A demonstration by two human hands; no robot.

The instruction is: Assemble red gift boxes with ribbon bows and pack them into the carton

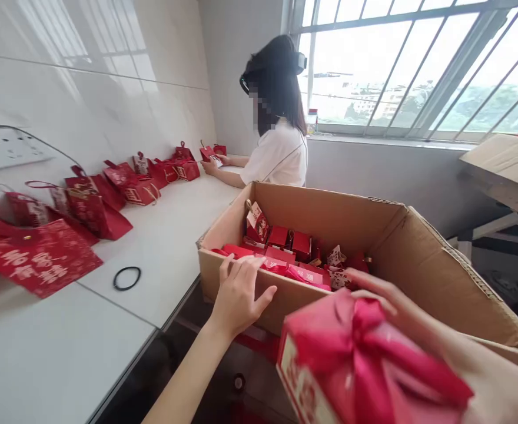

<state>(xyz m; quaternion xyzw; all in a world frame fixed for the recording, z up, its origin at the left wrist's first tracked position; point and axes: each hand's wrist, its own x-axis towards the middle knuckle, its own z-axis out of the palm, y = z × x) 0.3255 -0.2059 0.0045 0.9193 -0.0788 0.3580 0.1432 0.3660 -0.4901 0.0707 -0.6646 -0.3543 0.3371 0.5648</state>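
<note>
In the head view my right hand [411,315] is around the far right side of a red gift box [325,347] tied with a shiny pink-red ribbon bow. The gift box is tilted and close to the camera, and part of my hand is hidden behind it. At the near rim of a large open cardboard carton [281,300] is my left hand [240,291], fingers spread and thumb apart, holding nothing. Whether its fingertips touch the rim or the contents I cannot tell. Inside the carton sit several small red gift boxes [301,244], packed along the left and near side.
A white table [188,218] runs along the left wall, with several red paper gift bags [93,212] and a black hair tie [127,278] on it. Beyond the carton another person [281,153] handles a small red box. More cardboard [506,159] lies at right, below the barred window.
</note>
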